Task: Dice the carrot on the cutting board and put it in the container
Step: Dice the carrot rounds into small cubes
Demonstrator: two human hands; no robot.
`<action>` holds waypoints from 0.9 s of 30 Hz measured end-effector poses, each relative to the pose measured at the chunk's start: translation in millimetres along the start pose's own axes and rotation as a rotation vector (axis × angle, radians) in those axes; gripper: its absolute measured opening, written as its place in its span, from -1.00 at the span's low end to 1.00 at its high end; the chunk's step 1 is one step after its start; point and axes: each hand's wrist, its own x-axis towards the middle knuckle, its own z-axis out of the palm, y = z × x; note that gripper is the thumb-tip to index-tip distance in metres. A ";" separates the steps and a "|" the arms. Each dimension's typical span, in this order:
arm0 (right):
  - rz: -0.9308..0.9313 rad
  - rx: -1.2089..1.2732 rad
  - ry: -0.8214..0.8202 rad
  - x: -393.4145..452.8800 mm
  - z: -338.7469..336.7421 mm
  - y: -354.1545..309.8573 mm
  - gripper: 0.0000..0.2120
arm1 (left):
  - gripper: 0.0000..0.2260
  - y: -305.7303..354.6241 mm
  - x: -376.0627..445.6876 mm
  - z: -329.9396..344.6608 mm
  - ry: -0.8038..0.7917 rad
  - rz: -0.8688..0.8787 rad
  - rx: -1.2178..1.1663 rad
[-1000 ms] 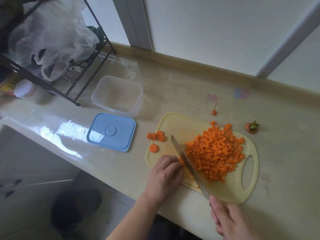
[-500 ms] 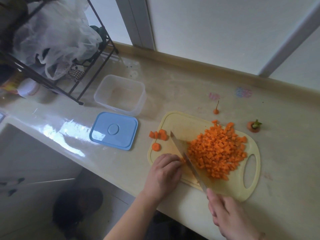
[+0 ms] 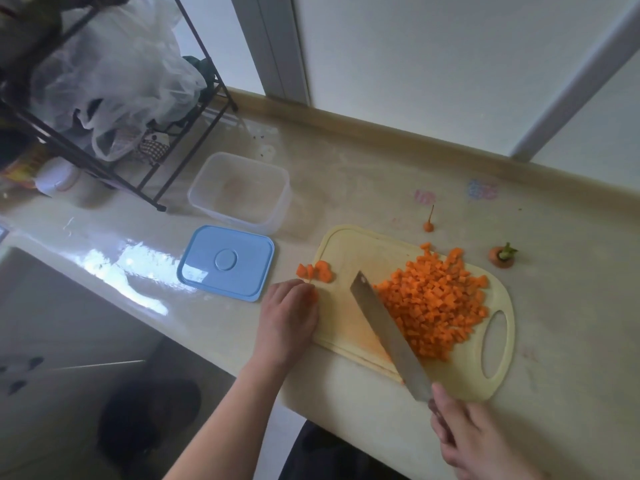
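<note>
Head view: left hand [image 3: 289, 318] fingers curled over carrot slice [image 3: 314, 294]; right hand [image 3: 474, 436] grips knife [image 3: 388, 332].

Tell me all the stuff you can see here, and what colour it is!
Cutting board: one, pale yellow, on the counter.
Diced carrot: one pile, orange, on the board.
Carrot chunks: a few, orange, at the board's left edge.
Carrot ends: two, orange, counter behind the board.
Knife: one, silver, over the board.
Container: one, clear, lidless.
Lid: one, blue, beside the container.
Rack: one, black, holding bags.
Left hand: at the chunks.
Right hand: holds the knife.
</note>
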 end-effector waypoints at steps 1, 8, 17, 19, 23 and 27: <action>0.006 0.009 0.005 0.1 -2.2 -3.2 -0.39 | -0.82 1.7 -1.5 1.1 0.007 0.007 0.007; -0.154 -0.118 0.013 -4.8 3.1 1.8 -0.51 | -0.81 32.7 -30.5 17.4 -0.109 0.164 -0.032; -0.159 -0.250 -0.021 -11.7 2.3 0.9 -0.49 | -0.77 35.3 -33.8 15.9 -0.086 0.292 -0.122; -0.170 -0.293 -0.013 -11.4 0.5 1.3 -0.47 | -0.75 35.9 -33.8 16.1 -0.078 0.283 -0.136; -0.226 -0.406 0.014 -3.8 3.7 2.1 -0.34 | -0.86 32.9 -36.9 19.0 -0.077 0.269 -0.157; -0.320 -0.379 -0.022 8.9 8.8 0.4 -0.08 | -0.84 31.6 -37.0 19.3 -0.079 0.300 -0.154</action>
